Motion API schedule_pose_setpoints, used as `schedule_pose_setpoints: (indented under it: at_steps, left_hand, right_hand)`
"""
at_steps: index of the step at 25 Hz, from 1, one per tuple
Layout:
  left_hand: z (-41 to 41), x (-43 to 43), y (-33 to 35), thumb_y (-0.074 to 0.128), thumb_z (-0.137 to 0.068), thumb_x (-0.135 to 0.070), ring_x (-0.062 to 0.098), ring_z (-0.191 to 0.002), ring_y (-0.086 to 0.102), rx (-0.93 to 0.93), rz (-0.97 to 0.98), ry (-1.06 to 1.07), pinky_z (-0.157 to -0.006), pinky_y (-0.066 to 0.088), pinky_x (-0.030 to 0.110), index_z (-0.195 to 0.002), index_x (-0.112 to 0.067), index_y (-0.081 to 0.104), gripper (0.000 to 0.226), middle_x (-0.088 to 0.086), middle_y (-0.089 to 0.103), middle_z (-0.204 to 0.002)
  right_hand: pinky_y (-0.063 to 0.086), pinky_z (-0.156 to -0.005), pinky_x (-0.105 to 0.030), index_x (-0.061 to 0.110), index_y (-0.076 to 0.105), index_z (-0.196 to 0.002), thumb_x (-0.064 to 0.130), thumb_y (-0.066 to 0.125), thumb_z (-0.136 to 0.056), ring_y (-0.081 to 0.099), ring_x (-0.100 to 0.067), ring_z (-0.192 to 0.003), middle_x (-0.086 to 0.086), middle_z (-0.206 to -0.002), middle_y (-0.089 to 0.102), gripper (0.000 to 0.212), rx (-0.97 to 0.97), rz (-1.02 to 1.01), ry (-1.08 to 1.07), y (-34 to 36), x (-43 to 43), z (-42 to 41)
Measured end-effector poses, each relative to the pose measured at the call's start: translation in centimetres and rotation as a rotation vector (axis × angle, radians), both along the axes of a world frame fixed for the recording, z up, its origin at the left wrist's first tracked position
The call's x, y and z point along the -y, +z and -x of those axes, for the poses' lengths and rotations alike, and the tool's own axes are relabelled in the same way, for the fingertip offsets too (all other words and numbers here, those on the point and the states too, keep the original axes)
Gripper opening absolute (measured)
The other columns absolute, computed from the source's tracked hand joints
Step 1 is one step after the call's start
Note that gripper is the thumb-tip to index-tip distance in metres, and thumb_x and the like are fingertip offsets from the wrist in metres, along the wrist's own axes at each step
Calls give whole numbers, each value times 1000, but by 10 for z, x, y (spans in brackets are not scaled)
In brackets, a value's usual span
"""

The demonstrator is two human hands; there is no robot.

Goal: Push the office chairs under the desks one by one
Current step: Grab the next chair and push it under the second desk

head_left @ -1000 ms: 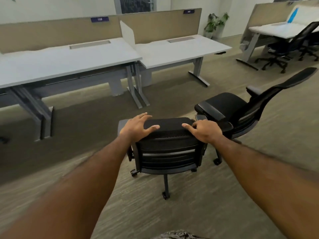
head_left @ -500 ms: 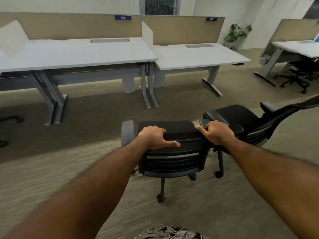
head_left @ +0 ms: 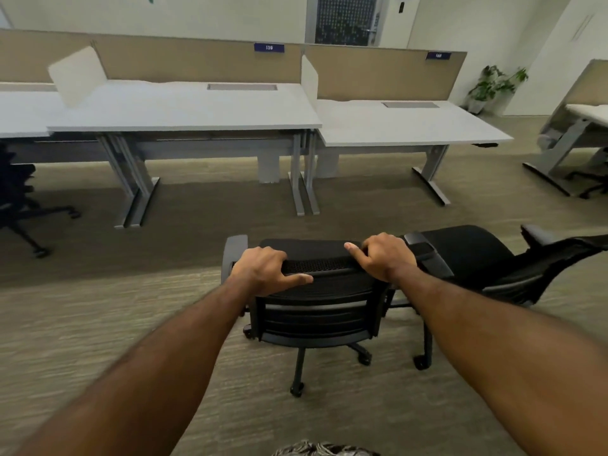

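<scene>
While both hands grip its backrest top, left hand (head_left: 263, 269), right hand (head_left: 385, 256) (fingers curled), black office chair (head_left: 316, 311) faces desk (head_left: 184, 110)

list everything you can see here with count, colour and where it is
office chair: 1, black, centre foreground, gripped at the top of its backrest
second chair: 1, black, right of the held one, backrest reclined to the right
other chairs: 2 partly visible, dark, far left and far right
desks: 2 full, white tops on grey legs, ahead, left and right; parts of others at both edges
partition: tan, behind the desks, with 2 blue number tags
plant: 1, green, back right corner
door: 1, dark patterned, back wall
floor: grey-brown carpet
left hand: on the backrest top, left side
right hand: on the backrest top, right side
</scene>
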State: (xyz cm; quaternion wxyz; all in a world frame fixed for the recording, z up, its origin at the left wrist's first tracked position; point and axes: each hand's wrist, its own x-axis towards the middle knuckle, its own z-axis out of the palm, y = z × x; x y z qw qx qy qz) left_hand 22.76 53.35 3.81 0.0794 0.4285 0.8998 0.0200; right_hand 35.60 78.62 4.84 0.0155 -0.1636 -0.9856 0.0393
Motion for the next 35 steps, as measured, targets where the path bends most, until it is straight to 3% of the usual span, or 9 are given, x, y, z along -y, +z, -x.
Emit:
schedule_pose_setpoints:
  at_steps: [7, 10, 14, 19, 23, 25, 28, 32, 35]
  left_hand:
    - [25, 2, -5, 27, -59, -104, 12, -70, 58, 1, -43, 110, -66, 54, 36, -87, -27, 58, 87, -7, 60, -75]
    - [48, 7, -6, 30, -58, -105, 11, -71, 59, -4, -41, 146, -67, 54, 35, -92, -29, 61, 89, -9, 61, -77]
    - [94, 16, -1, 31, -59, -105, 11, -77, 60, 37, -43, 174, -69, 53, 35, -102, -29, 63, 92, -9, 63, -83]
    - [175, 29, 3, 33, -56, -105, 12, -78, 61, 65, -39, 172, -72, 54, 36, -108, -29, 65, 98, -8, 66, -86]
    - [258, 42, 6, 34, -48, -107, 14, -84, 61, 112, -69, 197, -77, 52, 37, -115, -31, 65, 106, -8, 66, -92]
    - [297, 51, 5, 34, -49, -107, 14, -85, 61, 116, -81, 199, -75, 51, 36, -118, -31, 66, 107, -8, 67, -93]
    - [353, 55, 6, 38, -58, -102, 17, -93, 64, 118, -56, 184, -73, 47, 34, -124, -31, 63, 100, -5, 70, -105]
    - [422, 51, 11, 36, -67, -98, 20, -112, 62, 107, -15, 180, -79, 46, 37, -136, -35, 55, 95, -5, 68, -124]
    - [470, 54, 7, 33, -61, -103, 17, -103, 64, 139, -5, 222, -79, 50, 37, -130, -37, 58, 99, -7, 70, -115]
  right_hand:
    - [45, -67, -36, 19, 75, -84, 75, 25, -95, 59, -23, -73, -3, -78, 68, 76, -23, -13, 104, -4, -11, 49]
    - [43, -65, -35, 20, 74, -82, 74, 27, -96, 54, -23, -71, -1, -74, 64, 72, -57, 1, 115, -9, -8, 75]
    - [42, -64, -35, 22, 74, -81, 76, 26, -94, 61, -25, -73, -1, -72, 64, 73, -102, -5, 140, -12, 0, 131]
    - [44, -66, -35, 26, 73, -85, 81, 25, -90, 61, -22, -76, 2, -77, 66, 74, -93, 4, 195, -17, 9, 215]
    - [47, -74, -36, 34, 70, -107, 94, 20, -79, 63, -18, -92, 6, -98, 69, 83, 143, 87, 341, -8, 9, 306]
    - [50, -77, -36, 33, 69, -103, 102, 15, -68, 64, -18, -92, 6, -97, 70, 94, 225, 98, 322, -5, 5, 346]
    - [55, -78, -38, 29, 69, -86, 107, 8, -59, 65, -19, -82, 4, -83, 69, 103, 179, 52, 201, -7, -4, 401]
    - [51, -71, -35, 30, 70, -85, 104, 2, -63, 64, -20, -80, 3, -79, 68, 103, 98, -2, 203, -9, 0, 470]
    - [44, -66, -34, 31, 72, -89, 102, 4, -67, 65, -19, -83, 5, -80, 70, 100, 61, -27, 202, -12, 1, 516]
